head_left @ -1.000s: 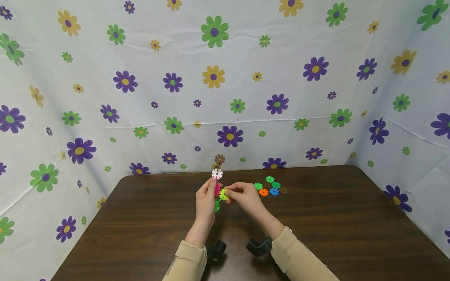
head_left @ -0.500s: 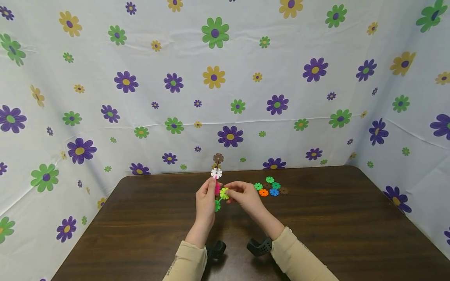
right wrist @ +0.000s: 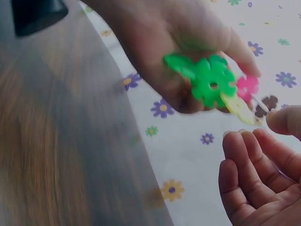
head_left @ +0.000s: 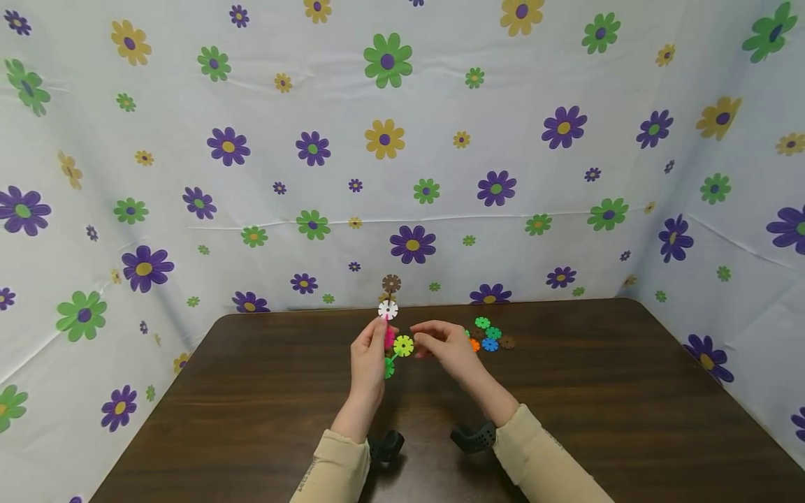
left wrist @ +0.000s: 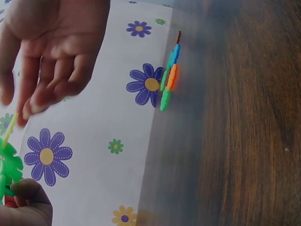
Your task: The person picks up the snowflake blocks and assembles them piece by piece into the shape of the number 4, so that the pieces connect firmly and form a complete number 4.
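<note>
My left hand (head_left: 367, 365) grips a chain of interlocking plastic discs with notched, flower-like rims. At its top stands a brown disc (head_left: 391, 283), then a white disc (head_left: 388, 309). Below them a pink disc (head_left: 390, 337) is partly covered by the fingers. A green disc (head_left: 389, 367) and a yellow disc (head_left: 404, 346) angle off toward the right. More green discs (right wrist: 214, 84) of the chain show in the right wrist view. Just right of the yellow disc is my right hand (head_left: 449, 349), fingers loosely bent, with nothing visible between them.
Behind the right hand, several loose discs lie on the brown table (head_left: 566, 391), among them a blue disc (head_left: 490, 344), an orange disc (head_left: 475, 345) and a brown disc (head_left: 506, 342). A flower-patterned cloth (head_left: 264, 112) stands behind the table.
My right hand has let go of the yellow disc and moved slightly right, partly covering the loose discs. The left hand and the chain have stayed nearly still.
</note>
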The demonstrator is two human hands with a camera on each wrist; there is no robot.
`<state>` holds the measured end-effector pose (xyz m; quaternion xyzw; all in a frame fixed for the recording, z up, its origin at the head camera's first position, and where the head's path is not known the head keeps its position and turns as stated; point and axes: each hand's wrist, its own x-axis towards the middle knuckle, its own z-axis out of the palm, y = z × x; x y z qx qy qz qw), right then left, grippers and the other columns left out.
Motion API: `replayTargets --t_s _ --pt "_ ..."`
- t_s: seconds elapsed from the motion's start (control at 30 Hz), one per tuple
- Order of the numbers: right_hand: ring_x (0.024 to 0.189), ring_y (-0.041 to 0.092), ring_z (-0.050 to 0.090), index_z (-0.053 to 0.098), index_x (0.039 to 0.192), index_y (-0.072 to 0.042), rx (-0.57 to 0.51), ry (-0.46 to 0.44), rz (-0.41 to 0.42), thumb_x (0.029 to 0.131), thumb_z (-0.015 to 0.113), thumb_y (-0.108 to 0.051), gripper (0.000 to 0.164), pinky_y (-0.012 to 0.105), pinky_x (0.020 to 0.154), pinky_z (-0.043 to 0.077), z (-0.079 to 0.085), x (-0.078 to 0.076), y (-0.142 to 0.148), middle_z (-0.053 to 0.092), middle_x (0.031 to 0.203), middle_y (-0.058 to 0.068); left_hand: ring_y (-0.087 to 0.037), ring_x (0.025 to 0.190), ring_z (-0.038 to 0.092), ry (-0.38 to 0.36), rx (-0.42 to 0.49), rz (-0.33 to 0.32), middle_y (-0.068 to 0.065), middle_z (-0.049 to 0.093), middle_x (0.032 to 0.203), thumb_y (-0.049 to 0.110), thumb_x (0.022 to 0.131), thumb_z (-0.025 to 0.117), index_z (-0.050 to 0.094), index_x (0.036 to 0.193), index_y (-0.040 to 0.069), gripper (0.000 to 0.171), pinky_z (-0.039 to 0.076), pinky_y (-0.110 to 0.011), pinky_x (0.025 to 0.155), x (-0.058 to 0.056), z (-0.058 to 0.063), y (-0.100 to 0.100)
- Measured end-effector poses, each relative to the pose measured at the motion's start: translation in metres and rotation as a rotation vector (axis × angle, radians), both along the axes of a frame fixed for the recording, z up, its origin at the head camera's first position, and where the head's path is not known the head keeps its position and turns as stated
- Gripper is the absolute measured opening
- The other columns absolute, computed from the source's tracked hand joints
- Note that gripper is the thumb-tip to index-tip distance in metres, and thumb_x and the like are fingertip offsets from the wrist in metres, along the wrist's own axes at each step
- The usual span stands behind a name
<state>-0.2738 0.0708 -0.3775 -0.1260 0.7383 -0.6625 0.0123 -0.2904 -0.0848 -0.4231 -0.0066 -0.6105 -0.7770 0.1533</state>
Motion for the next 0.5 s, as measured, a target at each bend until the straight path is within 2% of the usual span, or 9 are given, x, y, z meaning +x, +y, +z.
replayTargets --t_s 0.13,0.3,0.37,0.5 --pt "0.075 0.031 0.067 0.067 0.109 0.006 0.084 0.020 -0.003 0.094 0.060 -0.004 0.020 0.045 0.076 0.055 0.000 0.000 0.017 0.067 0.091 0.021 -0.010 0.067 0.050 -0.001 0.007 0.006 -0.005 0.067 0.084 0.022 0.101 0.054 0.065 0.110 -0.006 0.030 0.042 -0.021 0.059 0.000 0.000 -0.001" --pt "0.078 0.030 0.067 0.069 0.110 0.000 0.178 0.032 0.016 0.094 0.064 -0.012 0.021 0.033 0.068 0.055 -0.014 -0.006 0.048 0.068 0.091 0.012 -0.010 0.064 0.047 0.004 0.011 0.024 0.001 0.066 0.081 0.020 0.101 0.054 0.065 0.109 -0.006 0.030 0.040 -0.019 0.055 0.001 0.002 -0.002" --pt "0.080 0.032 0.066 0.069 0.111 -0.002 0.219 0.044 0.032 0.093 0.066 -0.017 0.023 0.033 0.069 0.055 -0.021 -0.007 0.061 0.069 0.094 0.012 -0.010 0.064 0.047 0.002 0.016 0.025 0.001 0.066 0.081 0.020 0.100 0.055 0.065 0.110 -0.006 0.030 0.040 -0.018 0.055 0.002 0.002 -0.003" --pt "0.086 0.037 0.066 0.069 0.110 -0.002 0.298 0.089 0.090 0.093 0.067 -0.022 0.027 0.039 0.075 0.056 -0.025 0.000 0.087 0.069 0.099 0.012 -0.009 0.064 0.049 0.013 0.020 0.010 -0.001 0.066 0.083 0.021 0.100 0.055 0.064 0.111 -0.006 0.031 0.042 -0.018 0.056 0.003 0.005 -0.002"
